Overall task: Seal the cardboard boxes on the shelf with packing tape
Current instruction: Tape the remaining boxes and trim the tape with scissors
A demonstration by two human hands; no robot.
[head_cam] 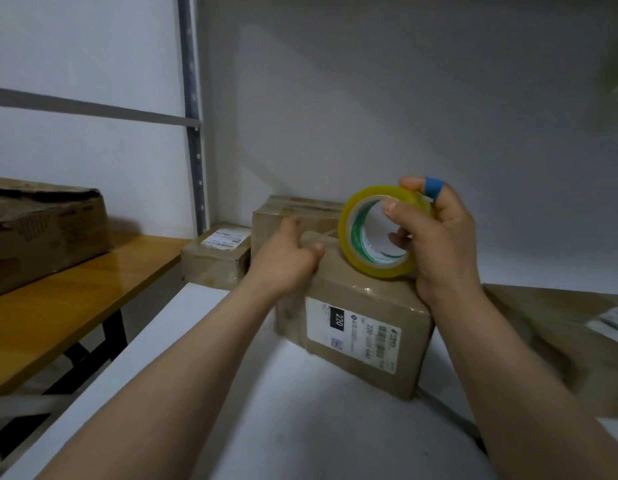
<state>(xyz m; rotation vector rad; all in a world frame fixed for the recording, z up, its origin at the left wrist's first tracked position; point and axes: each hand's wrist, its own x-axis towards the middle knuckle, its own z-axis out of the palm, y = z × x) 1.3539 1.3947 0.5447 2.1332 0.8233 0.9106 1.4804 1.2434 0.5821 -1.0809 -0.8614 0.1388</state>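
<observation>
Cardboard box point(356, 327): on white shelf point(300, 410), straight ahead, between both hands, labelled face toward wearer. Long axis left to right, slightly skewed.
Tape roll point(377, 233): upright on edge at right end of box top. Gripped by right hand point(439, 244), thumb through core.
Left hand point(287, 261): fingers curled over top left edge, holding box.
Faint strip apparently stretched from roll toward left hand.
Judged next: pull along long axis, roll hand leading.

The tape roll point(379, 269) stands on the front box point(416, 323), second box point(271, 216) behind it, third box point(214, 263) further left.
</observation>
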